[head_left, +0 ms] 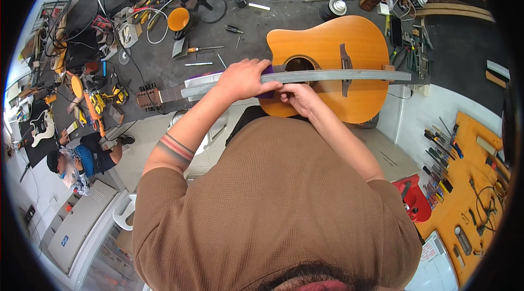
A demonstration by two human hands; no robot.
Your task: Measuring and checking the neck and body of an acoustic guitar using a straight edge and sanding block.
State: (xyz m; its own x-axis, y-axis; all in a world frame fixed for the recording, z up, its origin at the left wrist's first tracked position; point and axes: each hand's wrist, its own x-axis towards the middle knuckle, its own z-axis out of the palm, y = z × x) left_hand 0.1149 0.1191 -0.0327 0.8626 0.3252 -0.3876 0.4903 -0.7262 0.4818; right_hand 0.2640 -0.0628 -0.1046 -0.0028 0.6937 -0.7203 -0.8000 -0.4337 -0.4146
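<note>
An acoustic guitar (355,34) with a natural-wood top lies on the dark workbench, its neck running left. Along its length, over the neck, soundhole and bridge, rests a long grey metal bar (349,75). My left hand (243,79) wraps over this bar near the neck's body end, its thumb along the near side. Just right of it, my right hand (297,98) is closed, fingertips pinched at the bar's near edge; what they hold is hidden. Something purple (266,95) shows under my left hand. A small wooden block (388,68) sits by the bar's right end.
Across the bench (248,29) lie a chisel (204,49), an orange cup (178,19), a can (334,8) and pliers (403,53). A yellow drill (109,94) stands left. Another person (90,162) is at far left. A tool board (464,182) hangs right.
</note>
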